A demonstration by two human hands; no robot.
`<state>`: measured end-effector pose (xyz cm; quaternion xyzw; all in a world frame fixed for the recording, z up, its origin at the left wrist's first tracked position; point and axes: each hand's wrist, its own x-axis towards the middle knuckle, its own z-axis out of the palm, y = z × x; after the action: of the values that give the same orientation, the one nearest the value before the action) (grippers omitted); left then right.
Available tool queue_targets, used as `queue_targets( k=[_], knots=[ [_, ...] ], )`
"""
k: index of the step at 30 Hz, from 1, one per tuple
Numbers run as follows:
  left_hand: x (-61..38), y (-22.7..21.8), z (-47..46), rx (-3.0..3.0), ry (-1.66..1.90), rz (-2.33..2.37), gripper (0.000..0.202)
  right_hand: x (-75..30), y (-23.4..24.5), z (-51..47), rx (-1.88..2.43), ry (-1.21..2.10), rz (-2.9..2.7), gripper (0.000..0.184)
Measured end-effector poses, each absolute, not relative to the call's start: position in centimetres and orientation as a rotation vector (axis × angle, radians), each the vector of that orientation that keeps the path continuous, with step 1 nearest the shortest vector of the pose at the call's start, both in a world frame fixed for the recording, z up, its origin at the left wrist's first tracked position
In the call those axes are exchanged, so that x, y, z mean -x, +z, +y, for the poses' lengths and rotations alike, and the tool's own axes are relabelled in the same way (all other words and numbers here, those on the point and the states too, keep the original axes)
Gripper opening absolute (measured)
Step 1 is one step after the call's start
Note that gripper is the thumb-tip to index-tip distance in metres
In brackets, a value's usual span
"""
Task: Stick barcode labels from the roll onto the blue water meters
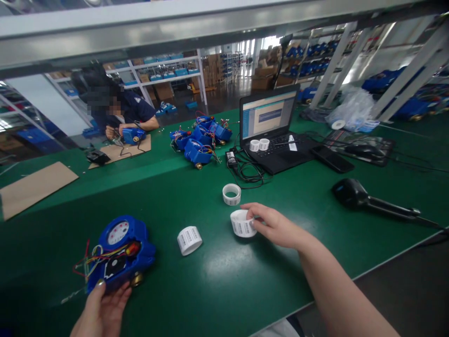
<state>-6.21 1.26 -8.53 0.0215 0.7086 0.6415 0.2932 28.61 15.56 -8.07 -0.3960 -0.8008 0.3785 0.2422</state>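
Observation:
My left hand grips the lower edge of a blue water meter at the front left. Its round dial faces up, loose red, yellow and white wires stick out of its open side, and a brass fitting shows near my fingers. My right hand pinches the rim of a roll of barcode labels, thumb outside and fingers reaching inside. Another label roll lies tilted to the left of it, and a third label roll sits just behind.
Several blue meters are piled further back, beside an open laptop with small label rolls on it. A barcode scanner and a phone lie to the right. Across the table a co-worker handles another meter. A shelf beam crosses overhead.

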Motion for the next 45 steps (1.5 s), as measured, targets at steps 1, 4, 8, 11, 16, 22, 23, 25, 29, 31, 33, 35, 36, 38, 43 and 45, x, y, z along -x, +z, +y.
queue_targets(
  k=[1, 4, 8, 11, 16, 22, 23, 25, 29, 31, 33, 35, 36, 38, 43, 45],
  knots=[
    [6.0, -8.3, 1.3, -0.032, 1.714, 1.876, 0.010, -28.7, -7.4, 15.7, 1.106, 0.955, -2.290, 0.013],
    [5.5, -8.0, 1.0, -0.020, 1.707, 1.848, 0.006, -28.8, -5.4, 16.1, 1.302, 0.672, -2.573, 0.018],
    [5.8, -8.4, 0.5, -0.024, 1.691, 1.818, 0.009, -28.7, -3.8, 16.8, 1.611, 0.249, -2.673, 0.018],
    [6.3, -8.9, 0.4, 0.012, 1.695, 1.808, 0.009, -28.4, -4.2, 17.5, 1.723, 0.062, -2.674, 0.024],
    [6.6, -9.4, 0.3, -0.010, 1.704, 1.786, 0.009, -27.0, -7.2, 18.9, 1.744, -0.020, -2.797, 0.016],
    [6.6, -9.7, 0.1, -0.005, 1.667, 1.841, 0.011, -25.1, -10.4, 20.1, 1.745, -0.064, -2.867, 0.015],
    [6.7, -9.7, 0.1, -0.001, 1.661, 1.846, 0.011, -24.9, -10.6, 20.1, 1.722, -0.071, -2.880, 0.014],
    [6.7, -9.5, -0.1, 0.021, 1.658, 1.844, 0.011, -24.7, -10.4, 19.8, 1.652, -0.083, -2.912, 0.011],
    [6.6, -9.2, -0.3, 0.070, 1.665, 1.830, 0.008, -24.7, -8.7, 18.2, 1.448, -0.068, -2.944, 0.023],
    [6.4, -9.2, -0.3, 0.078, 1.667, 1.833, 0.008, -24.8, -7.5, 17.4, 1.359, -0.037, -2.936, 0.025],
    [6.3, -9.4, -0.2, 0.072, 1.670, 1.846, 0.009, -24.9, -6.5, 17.2, 1.325, -0.005, -2.892, 0.026],
    [6.1, -9.8, -0.2, 0.049, 1.675, 1.857, 0.010, -25.0, -5.9, 17.8, 1.365, 0.006, -2.796, 0.028],
    [6.1, -10.0, -0.2, 0.034, 1.678, 1.861, 0.009, -25.0, -5.9, 18.4, 1.397, 0.009, -2.736, 0.029],
    [6.0, -10.4, -0.3, 0.009, 1.683, 1.863, 0.007, -25.0, -6.3, 19.7, 1.429, 0.035, -2.634, 0.030],
    [5.6, -10.9, -1.7, 0.024, 1.678, 1.879, 0.010, -24.1, -8.2, 21.3, 1.263, 0.243, -2.511, 0.017],
    [4.6, -10.4, -2.4, -0.013, 1.676, 1.890, 0.010, -23.4, -8.4, 20.6, 1.170, 0.344, -2.442, 0.014]
  ],
)
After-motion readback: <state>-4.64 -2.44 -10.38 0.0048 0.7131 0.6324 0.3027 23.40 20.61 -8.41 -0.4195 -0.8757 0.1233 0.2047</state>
